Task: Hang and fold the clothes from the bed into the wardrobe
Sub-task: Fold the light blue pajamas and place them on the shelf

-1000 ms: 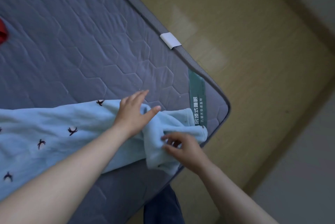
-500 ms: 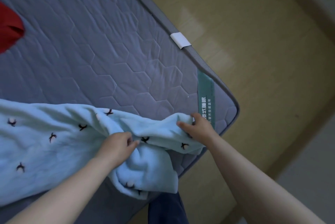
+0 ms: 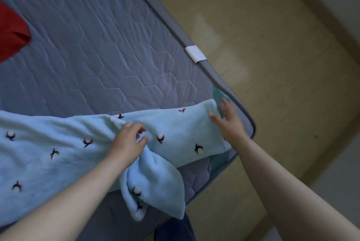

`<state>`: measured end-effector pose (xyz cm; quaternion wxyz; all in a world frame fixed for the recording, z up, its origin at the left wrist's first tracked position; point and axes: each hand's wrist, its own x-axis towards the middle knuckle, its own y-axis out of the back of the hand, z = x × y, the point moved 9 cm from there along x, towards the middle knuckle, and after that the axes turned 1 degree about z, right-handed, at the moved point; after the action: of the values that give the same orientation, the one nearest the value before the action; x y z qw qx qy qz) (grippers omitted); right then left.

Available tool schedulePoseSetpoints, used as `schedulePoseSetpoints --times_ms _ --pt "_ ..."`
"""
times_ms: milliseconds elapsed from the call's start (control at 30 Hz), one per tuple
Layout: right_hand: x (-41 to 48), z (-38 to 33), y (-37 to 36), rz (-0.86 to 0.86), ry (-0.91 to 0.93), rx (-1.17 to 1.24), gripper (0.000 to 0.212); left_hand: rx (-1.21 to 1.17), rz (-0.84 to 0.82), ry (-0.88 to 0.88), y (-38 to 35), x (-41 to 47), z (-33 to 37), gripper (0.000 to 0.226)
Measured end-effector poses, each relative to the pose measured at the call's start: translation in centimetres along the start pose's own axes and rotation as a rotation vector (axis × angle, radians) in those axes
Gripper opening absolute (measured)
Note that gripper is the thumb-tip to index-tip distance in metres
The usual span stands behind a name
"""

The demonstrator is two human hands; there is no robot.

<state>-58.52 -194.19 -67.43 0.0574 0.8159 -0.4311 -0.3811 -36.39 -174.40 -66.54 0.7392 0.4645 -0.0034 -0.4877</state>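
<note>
A light blue fleece garment [image 3: 58, 147] with small dark and white motifs lies across the near part of the grey quilted mattress [image 3: 101, 49]. One leg of it stretches toward the mattress corner, another hangs bunched over the near edge. My left hand [image 3: 129, 141] rests on the fabric where the two parts meet, fingers curled and pinching a fold. My right hand [image 3: 227, 118] lies at the far end of the stretched leg with straight fingers touching the cloth.
A red garment [image 3: 11, 34] lies at the left edge of the mattress. A white tag [image 3: 195, 54] sits on the mattress rim. Beyond the rim is a yellowish wooden floor [image 3: 263, 45]. Dark trousers [image 3: 175, 231] of the person show at the bottom.
The leg of the blue garment has been pulled out flat toward the mattress corner. My right hand let go of the cloth and opened at its end. My left hand shifted slightly right.
</note>
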Motion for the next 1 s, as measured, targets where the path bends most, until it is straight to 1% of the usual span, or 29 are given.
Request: schedulePoseSetpoints --times_ms 67,133,200,300,333,400,467,533,567,633,700,767,833,867,933,967,1000 --pt "0.6 1.5 -0.4 -0.013 -0.041 -0.184 0.073 0.017 0.032 -0.017 0.2 0.8 0.2 0.033" --pt "0.7 3.2 -0.5 -0.014 -0.104 -0.314 0.071 0.056 0.041 -0.003 0.1 1.4 -0.2 0.046" --pt "0.7 4.6 -0.6 -0.016 -0.150 -0.374 0.060 0.122 0.012 -0.002 -0.6 1.9 -0.5 0.052" --pt "0.7 5.2 -0.6 -0.029 -0.159 -0.388 0.041 0.238 -0.052 -0.043 -2.3 2.7 -0.3 0.053" --pt "0.8 5.3 -0.6 -0.039 -0.170 -0.360 0.036 0.258 -0.062 -0.051 -2.7 3.2 0.0 0.053" --pt "0.6 5.5 -0.5 -0.054 -0.184 -0.278 0.032 0.291 -0.077 -0.045 -3.4 4.2 0.4 0.058" --pt "0.0 5.2 -0.5 -0.093 -0.168 -0.190 0.030 0.289 -0.092 0.007 -3.7 5.4 0.5 0.071" --pt "-0.8 5.2 -1.0 -0.186 -0.181 -0.079 0.023 0.303 -0.153 0.086 -4.1 6.4 0.0 0.081" --pt "-1.4 5.5 -1.5 -0.251 -0.209 -0.031 0.023 0.336 -0.194 0.111 -4.4 6.8 -0.3 0.081" --pt "-2.5 6.1 -2.5 -0.382 -0.273 0.016 0.026 0.416 -0.244 0.122 -4.6 7.4 -0.4 0.066" --pt "-3.4 6.6 -3.3 -0.461 -0.323 0.047 0.031 0.463 -0.234 0.120 -4.2 7.8 -0.3 0.045" --pt "-3.6 6.8 -3.5 -0.450 -0.356 0.120 0.030 0.463 -0.203 0.137 -3.7 7.9 -0.2 0.036" --pt "-3.3 6.6 -3.5 -0.395 -0.370 0.255 0.027 0.495 -0.190 0.152 -3.3 7.8 0.0 0.035" --pt "-3.1 6.4 -3.5 -0.375 -0.381 0.343 0.026 0.576 -0.193 0.138 -3.3 7.8 0.3 0.038" --pt "-3.0 6.0 -3.7 -0.373 -0.400 0.456 0.029 0.775 -0.191 0.052 -3.5 8.1 1.9 0.045" --pt "-3.0 5.7 -3.8 -0.381 -0.397 0.468 0.030 0.797 -0.180 -0.009 -3.9 8.4 3.1 0.048" --pt "-2.9 5.4 -3.7 -0.381 -0.382 0.464 0.030 0.753 -0.190 -0.066 -4.5 8.9 4.4 0.050"
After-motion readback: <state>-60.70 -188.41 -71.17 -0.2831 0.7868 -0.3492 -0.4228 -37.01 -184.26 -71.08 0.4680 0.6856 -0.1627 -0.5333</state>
